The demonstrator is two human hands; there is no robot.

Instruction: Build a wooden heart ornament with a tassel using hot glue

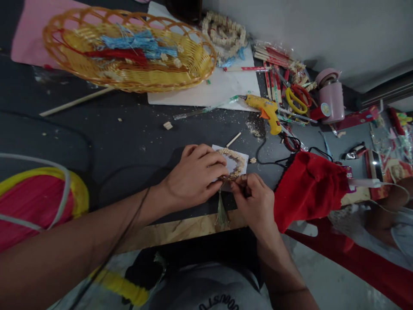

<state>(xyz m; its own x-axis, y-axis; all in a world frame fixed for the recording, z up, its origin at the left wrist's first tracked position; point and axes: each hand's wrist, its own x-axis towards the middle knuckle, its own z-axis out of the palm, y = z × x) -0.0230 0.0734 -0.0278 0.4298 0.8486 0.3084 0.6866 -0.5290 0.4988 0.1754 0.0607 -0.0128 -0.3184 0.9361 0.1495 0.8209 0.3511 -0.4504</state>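
Note:
A ring of small pale beads (pixel 240 162) lies on a white card (pixel 232 153) near the table's front edge. My left hand (pixel 200 174) comes over it from the left, its fingers bent and closed on the ring's lower left part. At the ring's lower right, my right hand (pixel 253 193) pinches the beaded strand between thumb and fingers. From the bottom of the ring a green tassel (pixel 222 213) hangs between my hands, over the wooden table edge (pixel 193 228). The fingertips hide part of the strand.
A yellow basket (pixel 200 71) with blue and red tassels stands at the back left. Behind my hands lie a yellow glue gun (pixel 264 107), scissors (pixel 297 99) and sticks. A red cloth (pixel 309 187) is right of my right hand; another person's arm (pixel 387 211) shows at far right.

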